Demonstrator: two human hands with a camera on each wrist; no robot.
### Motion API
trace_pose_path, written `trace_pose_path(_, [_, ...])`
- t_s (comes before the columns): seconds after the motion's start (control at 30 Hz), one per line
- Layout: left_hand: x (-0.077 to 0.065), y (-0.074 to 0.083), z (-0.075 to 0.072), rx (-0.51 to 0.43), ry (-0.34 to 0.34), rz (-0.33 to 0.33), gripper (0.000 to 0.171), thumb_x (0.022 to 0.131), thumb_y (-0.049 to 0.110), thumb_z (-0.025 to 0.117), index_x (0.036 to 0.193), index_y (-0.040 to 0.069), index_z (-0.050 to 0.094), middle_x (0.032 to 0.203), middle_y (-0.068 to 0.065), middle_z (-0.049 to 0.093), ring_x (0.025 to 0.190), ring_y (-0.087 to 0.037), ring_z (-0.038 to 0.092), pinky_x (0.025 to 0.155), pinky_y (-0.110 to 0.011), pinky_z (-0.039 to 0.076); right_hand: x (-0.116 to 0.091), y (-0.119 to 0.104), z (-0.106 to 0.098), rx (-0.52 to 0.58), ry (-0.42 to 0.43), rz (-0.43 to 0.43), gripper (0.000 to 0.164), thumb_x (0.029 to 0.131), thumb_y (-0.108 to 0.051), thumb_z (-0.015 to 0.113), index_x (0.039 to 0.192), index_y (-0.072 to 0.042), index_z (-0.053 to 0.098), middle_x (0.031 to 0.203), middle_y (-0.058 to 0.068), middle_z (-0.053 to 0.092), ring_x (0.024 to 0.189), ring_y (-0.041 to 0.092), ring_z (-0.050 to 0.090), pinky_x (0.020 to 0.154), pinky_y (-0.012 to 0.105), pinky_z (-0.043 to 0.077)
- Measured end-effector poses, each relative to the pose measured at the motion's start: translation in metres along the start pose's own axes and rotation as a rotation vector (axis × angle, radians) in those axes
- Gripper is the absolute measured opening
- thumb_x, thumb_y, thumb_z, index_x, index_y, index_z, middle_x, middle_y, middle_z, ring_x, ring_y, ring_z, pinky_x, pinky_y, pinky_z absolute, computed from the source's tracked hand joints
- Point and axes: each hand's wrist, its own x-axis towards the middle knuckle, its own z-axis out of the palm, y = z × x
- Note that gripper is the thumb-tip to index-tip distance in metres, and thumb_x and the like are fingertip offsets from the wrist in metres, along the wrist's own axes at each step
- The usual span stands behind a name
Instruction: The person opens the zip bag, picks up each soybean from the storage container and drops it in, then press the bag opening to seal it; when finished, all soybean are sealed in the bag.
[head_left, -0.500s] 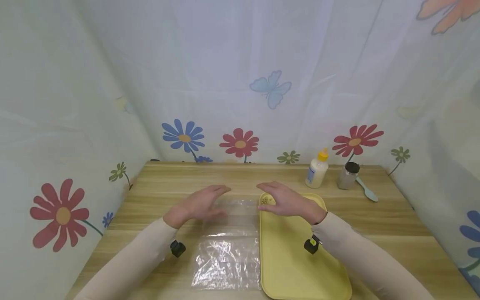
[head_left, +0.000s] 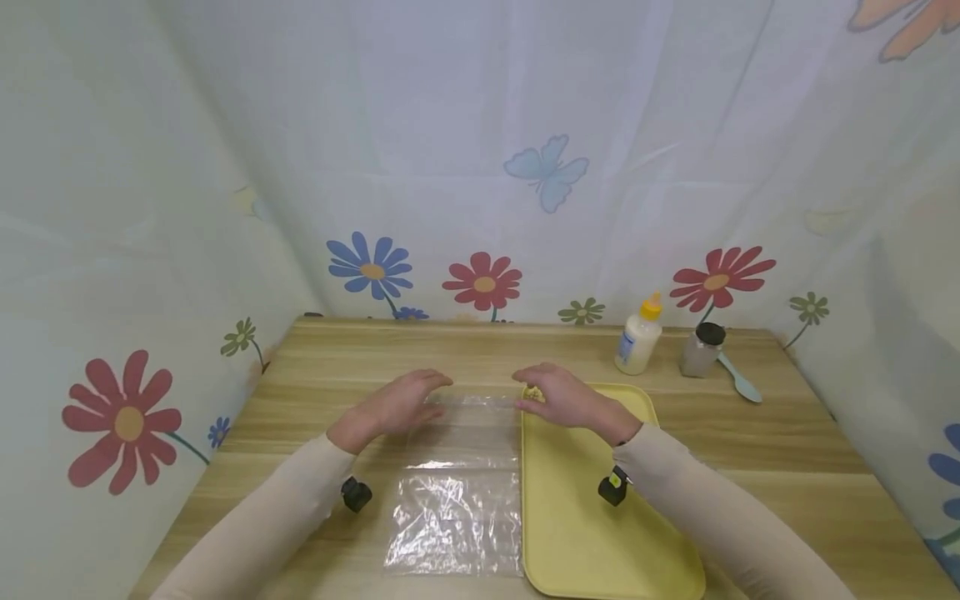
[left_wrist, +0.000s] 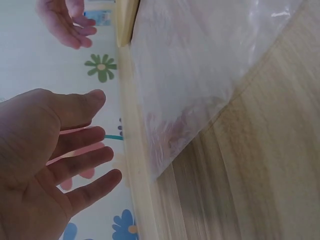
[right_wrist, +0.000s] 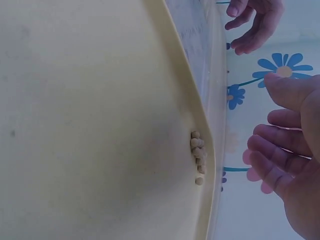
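The left hand (head_left: 396,402), loosely spread and empty, hung by the flat, clear plastic bag (head_left: 459,518) beside the rectangular yellow tray (head_left: 592,542), near which the right hand (head_left: 567,398) hung, relaxed and empty

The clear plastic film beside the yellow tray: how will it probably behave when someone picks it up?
The clear plastic film would probably flop and sag, as its surface is thin and wrinkled. It is likely light for its size, since the wooden table shows through it. Its glossy shine suggests it may be slippery.
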Motion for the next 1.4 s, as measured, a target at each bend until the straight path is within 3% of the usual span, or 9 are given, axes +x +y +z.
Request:
trace_pose_path(0.47, [0.002,-0.012,0.007,0.026,0.047,0.035,0.040,0.088,0.012,0.069,0.126,0.002,0.061,0.125,-0.014,0.063,0.119,-0.030,0.058,0.104,-0.044,0.046,0.011,0.005,0.012,-0.001,0.006,0.014,0.036,0.090,-0.015,0.068,0.119,0.005,0.063,0.114,0.018,0.068,0.089,0.025,0.068,0.081,0.036,0.056])
trace_pose_path(0.7, [0.002,-0.019,0.011,0.005,0.075,-0.003,0.035,0.089,0.013,0.069,0.122,0.002,0.064,0.120,-0.013,0.066,0.111,-0.030,0.062,0.097,-0.044,0.050,0.017,0.008,0.020,0.023,-0.021,0.076,0.031,0.090,-0.014,0.067,0.118,0.002,0.066,0.115,0.014,0.070,0.091,0.020,0.067,0.083,0.035,0.056])
trace_pose_path(0.87, [0.003,-0.024,0.012,-0.033,0.086,-0.044,0.034,0.088,0.012,0.070,0.120,0.001,0.064,0.117,-0.013,0.067,0.105,-0.029,0.064,0.092,-0.043,0.053,0.023,0.006,0.025,0.022,-0.031,0.104,0.030,0.090,-0.011,0.066,0.116,0.003,0.066,0.116,0.015,0.069,0.095,0.024,0.069,0.086,0.037,0.057])
trace_pose_path(1.07, [0.004,-0.029,0.013,-0.016,0.099,-0.038,0.033,0.086,0.010,0.071,0.117,0.000,0.066,0.115,-0.014,0.067,0.103,-0.030,0.064,0.091,-0.044,0.053,0.029,0.000,0.026,0.024,-0.049,0.174,0.029,0.090,-0.012,0.066,0.117,0.001,0.067,0.118,0.015,0.068,0.102,0.024,0.067,0.091,0.038,0.054])
trace_pose_path(1.27, [0.007,-0.031,0.015,0.008,0.116,-0.021,0.032,0.084,0.009,0.072,0.114,0.000,0.067,0.112,-0.015,0.068,0.104,-0.030,0.064,0.094,-0.044,0.053,0.032,0.001,0.029,0.003,-0.062,0.198,0.026,0.090,-0.012,0.067,0.114,-0.001,0.069,0.116,0.014,0.070,0.082,0.013,0.064,0.075,0.027,0.055])
trace_pose_path(1.4, [0.008,-0.031,0.015,0.007,0.114,-0.033,0.031,0.085,0.009,0.072,0.114,0.000,0.067,0.113,-0.015,0.068,0.105,-0.031,0.064,0.095,-0.044,0.052,0.032,0.002,0.030,-0.013,-0.066,0.188,0.017,0.091,-0.012,0.066,0.105,-0.003,0.072,0.104,0.010,0.073,0.072,0.008,0.061,0.064,0.021,0.051])
